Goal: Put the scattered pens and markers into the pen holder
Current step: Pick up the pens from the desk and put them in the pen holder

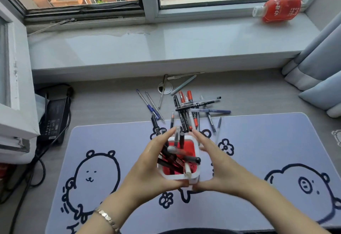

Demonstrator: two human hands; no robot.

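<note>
A white pen holder (pixel 177 176) with a red inside stands on the lilac desk mat, with several pens and markers (pixel 180 153) leaning in it. My left hand (pixel 149 165) wraps its left side and my right hand (pixel 215 167) its right side; both grip it. Beyond it a heap of scattered pens and markers (pixel 191 108) lies on the grey desk and the mat's far edge. Two blue pens (pixel 150 107) lie to the left of the heap, and pale ones (pixel 182 84) lie near the sill.
The lilac mat (pixel 258 141) with cartoon drawings covers the near desk. A round cable grommet (pixel 165 88) sits behind the pens. A red bottle (pixel 278 9) lies on the window sill. A black power brick (pixel 53 117) with cables is at left, curtains (pixel 317 71) at right.
</note>
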